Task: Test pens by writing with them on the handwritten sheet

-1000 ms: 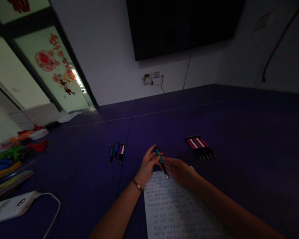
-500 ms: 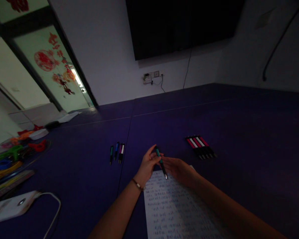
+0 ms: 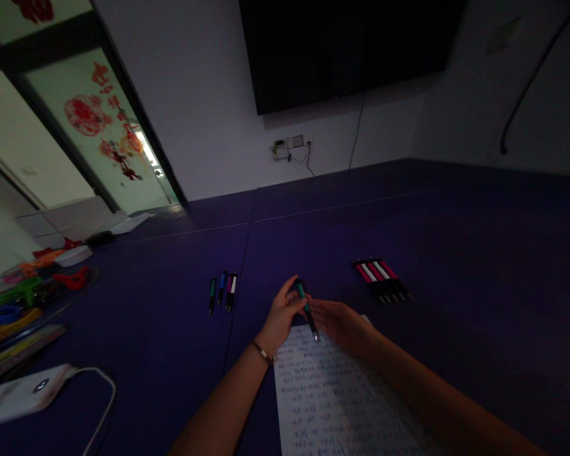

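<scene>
Pen (image 3: 306, 309), green barrel, pinched between both our hands at top edge of handwritten sheet (image 3: 332, 399), tip down toward paper. Left hand (image 3: 281, 316) closed on upper barrel; right hand (image 3: 342, 324) fingers curled round lower part. Step, we judge: working pen at both ends. Next move calls for steady two-handed grip. Sheet's writing too blurred to read; no brand legible.
</scene>
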`<control>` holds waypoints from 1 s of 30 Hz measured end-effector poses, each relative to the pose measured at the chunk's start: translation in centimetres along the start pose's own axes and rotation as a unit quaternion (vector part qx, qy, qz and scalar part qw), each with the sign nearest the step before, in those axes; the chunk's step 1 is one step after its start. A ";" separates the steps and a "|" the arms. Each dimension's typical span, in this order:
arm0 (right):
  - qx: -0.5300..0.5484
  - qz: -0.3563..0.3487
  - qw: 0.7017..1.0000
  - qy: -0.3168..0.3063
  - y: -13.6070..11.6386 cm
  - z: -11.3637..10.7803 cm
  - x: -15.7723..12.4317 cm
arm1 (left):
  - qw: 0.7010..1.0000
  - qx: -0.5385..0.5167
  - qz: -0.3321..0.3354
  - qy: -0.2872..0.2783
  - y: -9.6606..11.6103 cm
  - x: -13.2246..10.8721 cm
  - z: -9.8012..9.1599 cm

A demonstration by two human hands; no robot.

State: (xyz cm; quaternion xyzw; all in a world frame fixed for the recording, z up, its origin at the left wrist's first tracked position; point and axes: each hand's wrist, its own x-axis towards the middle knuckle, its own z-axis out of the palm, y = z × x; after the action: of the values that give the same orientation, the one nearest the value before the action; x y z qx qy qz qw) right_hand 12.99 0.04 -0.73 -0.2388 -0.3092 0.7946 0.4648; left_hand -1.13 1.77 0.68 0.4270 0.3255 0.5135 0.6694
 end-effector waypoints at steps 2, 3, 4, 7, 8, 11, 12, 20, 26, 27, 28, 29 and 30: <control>-0.001 0.000 1.000 0.002 0.0 0.0 0.0 | 1.000 0.003 0.001 0.000 0.0 0.0 0.0; -0.002 0.000 1.000 0.003 0.0 0.0 0.0 | 1.000 0.004 0.001 0.000 0.0 0.0 0.0; -0.004 0.000 1.000 0.002 0.0 0.0 0.0 | 1.000 0.005 0.002 0.000 0.0 0.0 0.0; -0.009 -0.001 1.000 -0.007 0.0 0.1 0.0 | 1.000 0.004 0.001 -0.005 -0.1 0.1 -0.1; -0.010 0.000 1.000 -0.010 -0.1 0.1 -0.1 | 1.000 0.002 0.001 -0.008 -0.1 0.1 -0.2; -0.012 0.004 1.000 -0.012 -0.1 0.2 -0.1 | 1.000 -0.006 0.004 -0.016 -0.1 0.2 -0.2; -0.011 0.003 1.000 -0.011 -0.1 0.2 -0.1 | 1.000 -0.008 0.006 -0.016 -0.1 0.2 -0.3; -0.012 0.010 1.000 0.002 -0.5 0.9 -0.6 | 1.000 -0.018 0.009 -0.014 -0.2 0.1 -0.3; -0.011 0.007 1.000 0.016 -0.3 0.9 -0.4 | 1.000 -0.013 0.007 0.003 -0.1 0.1 -0.2; -0.011 0.007 1.000 0.020 -0.3 0.8 -0.4 | 1.000 -0.011 0.005 0.003 -0.1 0.0 -0.1; -0.011 0.009 1.000 0.022 -0.3 0.8 -0.3 | 1.000 -0.010 0.004 0.003 0.0 0.0 -0.1; -0.009 0.009 1.000 0.024 -0.3 0.7 -0.3 | 1.000 -0.010 0.004 0.003 0.0 0.0 0.0; -0.008 0.010 1.000 0.024 -0.3 0.7 -0.3 | 1.000 -0.010 0.003 0.004 0.0 0.0 0.0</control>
State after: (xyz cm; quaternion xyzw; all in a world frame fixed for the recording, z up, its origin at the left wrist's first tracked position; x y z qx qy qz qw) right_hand 12.81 -0.26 -0.01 -0.2649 -0.3013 0.7908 0.4623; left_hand -1.16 1.77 0.69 0.4193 0.3213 0.5203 0.6711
